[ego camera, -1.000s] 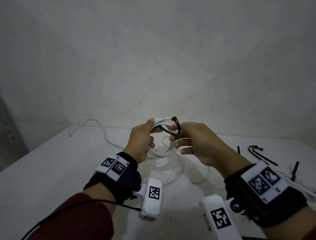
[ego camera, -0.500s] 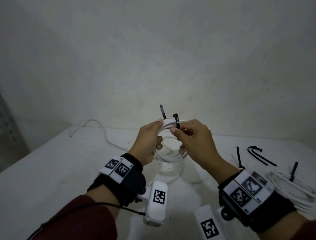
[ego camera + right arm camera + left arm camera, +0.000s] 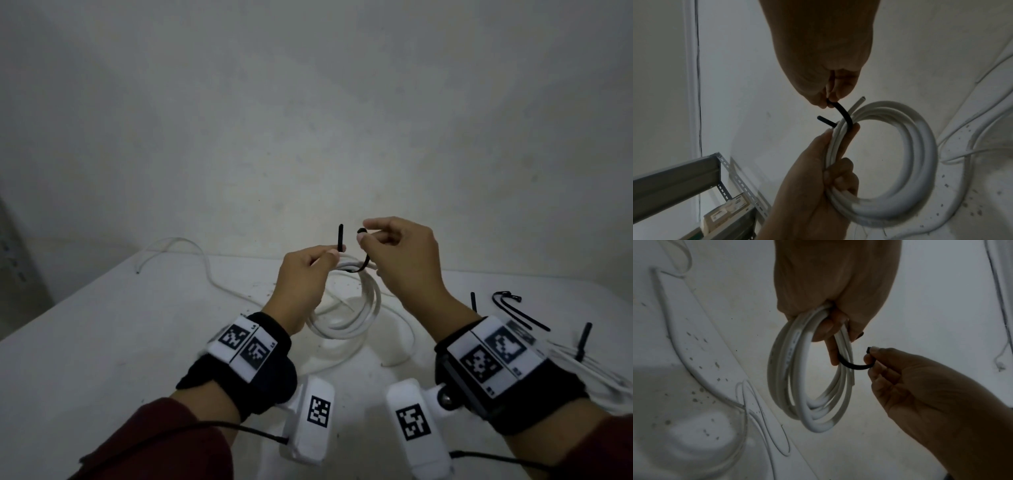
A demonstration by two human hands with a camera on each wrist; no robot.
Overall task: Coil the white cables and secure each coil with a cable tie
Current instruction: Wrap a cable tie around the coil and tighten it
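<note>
Head view, cable tie [image 3: 363, 264] free end [image 3: 340, 237] upright

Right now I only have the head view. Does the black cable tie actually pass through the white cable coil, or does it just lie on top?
Observer: Through it. The left wrist view shows the black plastic cable tie emerging from inside the coil of white round cable and curving to the right hand, which pinches its end.
Operator: How does the left hand grip the coil?
Observer: In the right wrist view, the left hand has its fingers curled through the opening round the strands, thumb along the outside.
Operator: Any loose cable end?
Observer: Yes, a cut cable end pokes out beside the tie.
</note>
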